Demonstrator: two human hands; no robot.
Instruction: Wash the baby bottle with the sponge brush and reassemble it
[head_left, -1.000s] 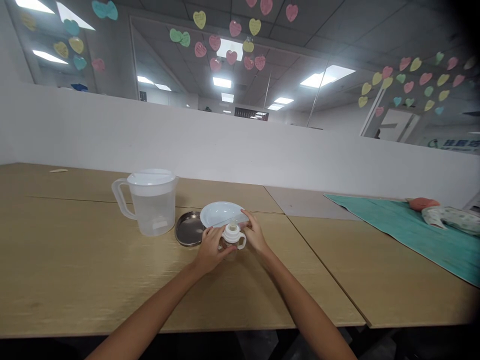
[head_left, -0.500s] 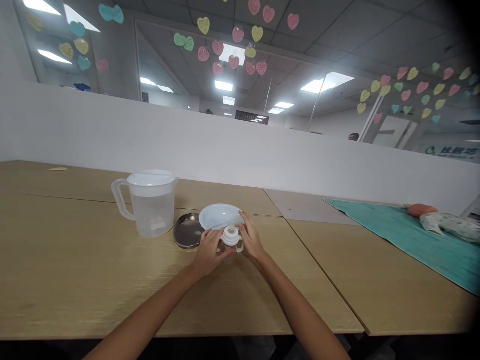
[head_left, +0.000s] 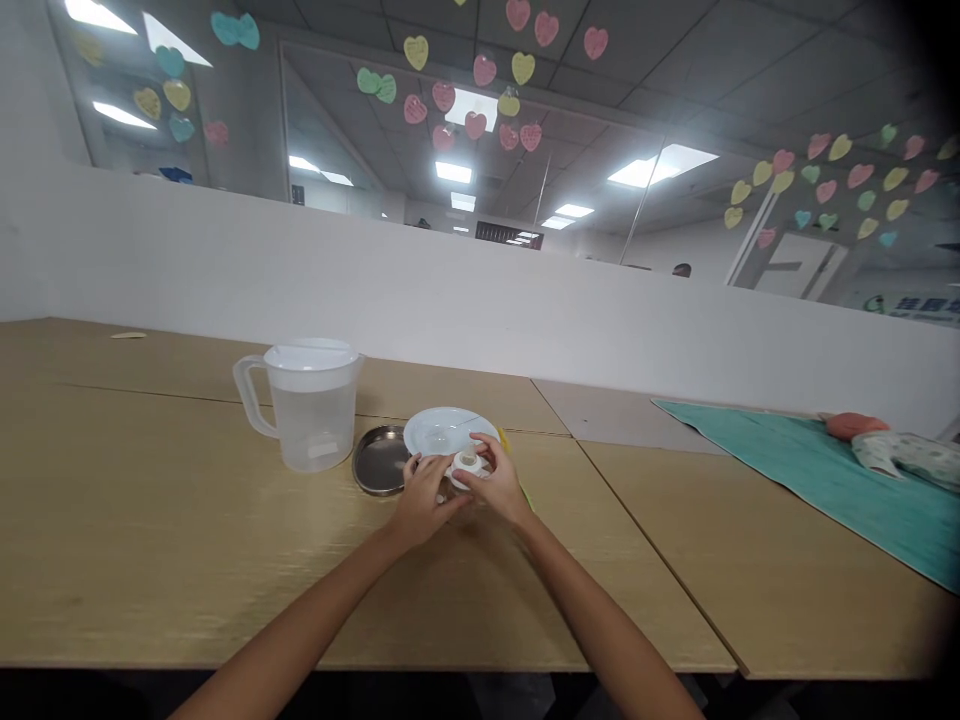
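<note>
A baby bottle (head_left: pixel 468 464) with a white collar and a pale teat stands upright in front of me, its body mostly hidden by my hands. My left hand (head_left: pixel 424 497) is wrapped round the bottle's left side, low on the body. Fingers and thumb of my right hand (head_left: pixel 501 484) close round the white collar at the top. Just behind the bottle is a white bowl (head_left: pixel 424 425) with something clear in it. To the left of the bowl lies a round metal tray (head_left: pixel 380 462). Bits of yellow and green show behind my right hand, too covered to name.
A lidded clear plastic jug (head_left: pixel 315 415) stands left of the tray, its handle pointing left. At the right, a green cloth (head_left: pixel 810 465) carries a doll-like figure in pale clothing (head_left: pixel 911 455). A low white wall (head_left: pixel 450 300) bounds the wooden table (head_left: pixel 187 540) at the back.
My right hand has moved from the bowl's rim and the bottle's right side onto the white collar. My left hand keeps its hold. A clear item now shows in the bowl.
</note>
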